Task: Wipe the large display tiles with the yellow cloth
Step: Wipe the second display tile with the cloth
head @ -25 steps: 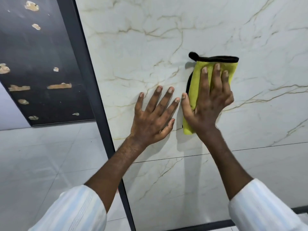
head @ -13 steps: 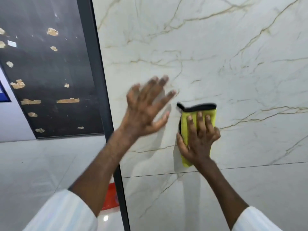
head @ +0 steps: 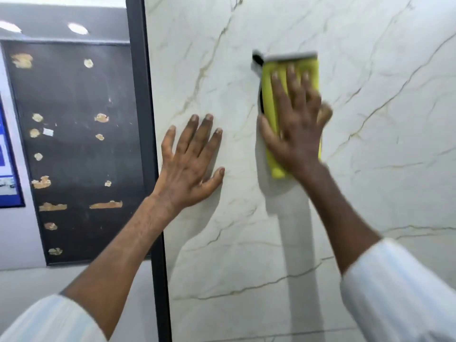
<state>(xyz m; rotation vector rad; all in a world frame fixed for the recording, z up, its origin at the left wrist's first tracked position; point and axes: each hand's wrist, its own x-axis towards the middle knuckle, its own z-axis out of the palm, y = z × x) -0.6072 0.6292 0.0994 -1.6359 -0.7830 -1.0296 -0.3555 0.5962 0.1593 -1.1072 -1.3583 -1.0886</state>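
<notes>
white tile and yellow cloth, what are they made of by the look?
White tile: glossy, gold-brown veins, soft reflections; polished marble or marble-look porcelain, can't tell which. Yellow cloth: soft folded fabric with dark edge binding, likely microfibre; motion blur hides the weave.

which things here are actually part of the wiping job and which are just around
In the job: yellow cloth; white veined tile; right hand, pressing the cloth flat on the tile; left hand, flat on the tile.
Just around: black frame strip; dark panel with tan patches; blue poster; ceiling lights.
</notes>
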